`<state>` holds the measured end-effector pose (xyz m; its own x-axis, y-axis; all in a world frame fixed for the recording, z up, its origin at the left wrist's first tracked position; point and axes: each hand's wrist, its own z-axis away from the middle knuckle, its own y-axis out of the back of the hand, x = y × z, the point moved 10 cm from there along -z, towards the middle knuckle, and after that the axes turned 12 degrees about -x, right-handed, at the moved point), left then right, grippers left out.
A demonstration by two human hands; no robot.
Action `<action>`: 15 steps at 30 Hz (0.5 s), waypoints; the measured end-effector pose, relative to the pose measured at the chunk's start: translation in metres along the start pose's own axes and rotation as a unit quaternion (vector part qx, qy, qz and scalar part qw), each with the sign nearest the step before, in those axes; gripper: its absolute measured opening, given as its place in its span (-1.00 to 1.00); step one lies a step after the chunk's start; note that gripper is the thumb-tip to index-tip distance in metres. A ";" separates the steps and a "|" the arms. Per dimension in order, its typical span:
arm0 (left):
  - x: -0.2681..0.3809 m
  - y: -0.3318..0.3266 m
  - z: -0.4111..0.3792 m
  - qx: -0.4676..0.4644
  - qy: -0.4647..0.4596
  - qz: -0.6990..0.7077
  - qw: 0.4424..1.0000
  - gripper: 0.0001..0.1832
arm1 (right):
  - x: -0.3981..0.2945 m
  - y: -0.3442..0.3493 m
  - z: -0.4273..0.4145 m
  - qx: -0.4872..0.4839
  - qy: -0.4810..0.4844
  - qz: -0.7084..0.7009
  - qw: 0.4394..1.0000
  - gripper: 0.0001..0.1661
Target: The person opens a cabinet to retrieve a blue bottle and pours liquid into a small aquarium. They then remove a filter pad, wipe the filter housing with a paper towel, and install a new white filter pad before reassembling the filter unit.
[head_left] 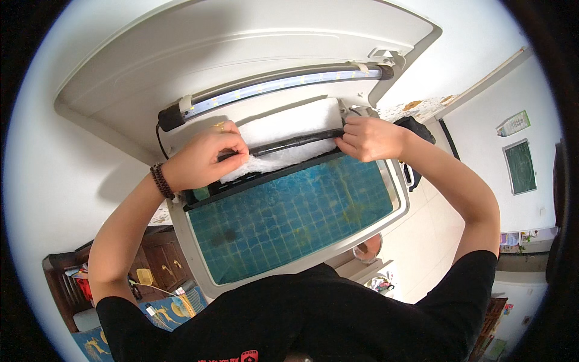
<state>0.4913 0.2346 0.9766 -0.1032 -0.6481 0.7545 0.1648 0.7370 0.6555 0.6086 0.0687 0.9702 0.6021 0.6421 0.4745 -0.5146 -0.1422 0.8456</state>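
Observation:
An aquarium (289, 217) with blue-green water and a gridded bottom lies before me. Along its back runs a black filter tray (271, 174) with white filter floss (289, 156) in it. A black tube (296, 141) spans above the floss. My left hand (210, 156) pinches its left end, close to a raised tuft of floss. My right hand (368, 138) grips the tube's right end, at the tank's back right corner. What the fingertips of both hands touch underneath is partly hidden.
Behind the tank stands the raised white lid (226, 50), carrying a lit LED tube lamp (285, 83). A wooden cabinet (158, 258) is at lower left, near a blue patterned cloth (167, 312). A black bag (414, 131) and a round bowl (367, 248) are to the right.

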 end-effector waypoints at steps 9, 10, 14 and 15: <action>0.004 -0.004 0.005 -0.008 0.012 -0.025 1.000 -0.91 | 0.039 -0.012 0.027 0.008 -0.276 -0.427 0.861 -0.87; 0.007 -0.006 0.005 -0.011 0.010 -0.033 0.999 -0.91 | 0.040 -0.013 0.029 0.020 -0.284 -0.440 0.852 -0.89; 0.014 -0.011 0.005 -0.015 0.010 -0.062 0.998 -0.91 | 0.045 -0.019 0.034 0.051 -0.324 -0.511 0.794 -0.92; 0.015 -0.011 0.006 -0.014 0.010 -0.069 0.997 -0.91 | 0.047 -0.020 0.035 0.055 -0.336 -0.533 0.775 -0.92</action>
<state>0.4820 0.2179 0.9804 -0.1063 -0.7469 0.6563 0.1777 0.6352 0.7517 0.6682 0.0755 0.9841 0.8504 -0.0924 -0.5180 0.5258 0.1124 0.8431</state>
